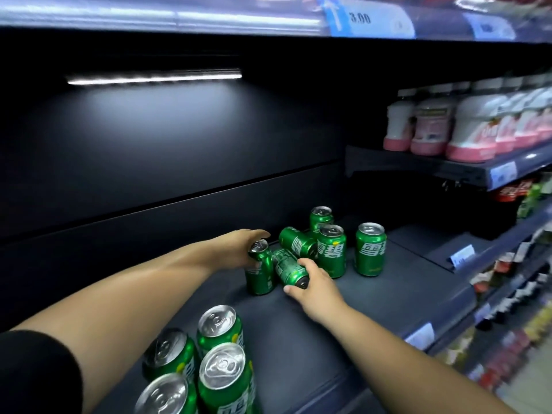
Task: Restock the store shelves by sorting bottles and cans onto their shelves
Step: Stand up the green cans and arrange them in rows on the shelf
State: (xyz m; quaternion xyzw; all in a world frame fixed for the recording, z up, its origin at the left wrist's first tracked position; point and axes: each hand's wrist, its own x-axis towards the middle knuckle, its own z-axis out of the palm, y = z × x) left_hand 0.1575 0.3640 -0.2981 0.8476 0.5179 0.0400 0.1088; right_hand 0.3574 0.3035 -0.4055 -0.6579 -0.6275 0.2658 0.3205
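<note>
Head view: the left hand (239,246) wraps an upright green can (259,268) on the dark shelf (388,294). At its 3 o'clock, the right hand (313,286) clutches a tipped can (288,268).

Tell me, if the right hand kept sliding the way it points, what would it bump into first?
Probably the tipped-over green soda can lying on its side just beyond. The right hand grips a tilted green soda can aimed up-left toward it. Depth is hard to judge, so the upright green can under the left hand might come first.
</note>
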